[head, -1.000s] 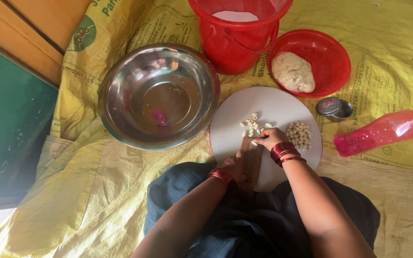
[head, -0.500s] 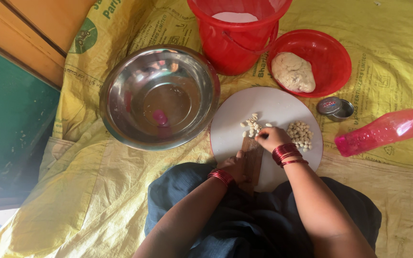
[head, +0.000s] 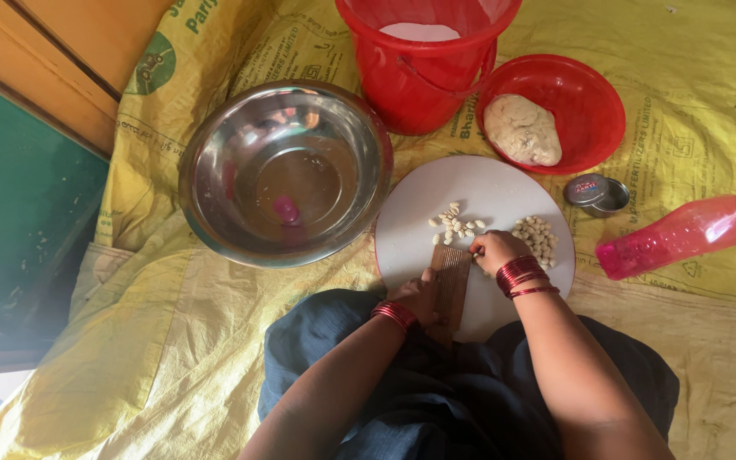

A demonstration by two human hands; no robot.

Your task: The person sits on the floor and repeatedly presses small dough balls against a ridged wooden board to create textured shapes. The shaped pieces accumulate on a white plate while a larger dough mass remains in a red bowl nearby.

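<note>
Soft warm daylight, sharp throughout, glare inside the steel bowl (head: 287,175).

A brown ridged wooden board (head: 451,285) stands tilted, lower centre of the frame. Small pale dough pieces (head: 456,224) lie scattered just above it, a tighter heap (head: 538,234) to their right.

Red bangles (head: 517,275), dark-blue garment (head: 436,383)

"Where is the camera?"

"On the person's head. It looks almost straight down at the lap and the floor."

"Is it close?"

"Not very. The arms come in from the bottom edge, and the white board (head: 487,204) sits in the middle."

"What is at the top?"

"The red bucket (head: 423,64), cut off by the edge."

"Any other view?"

"No, just this one."
</note>
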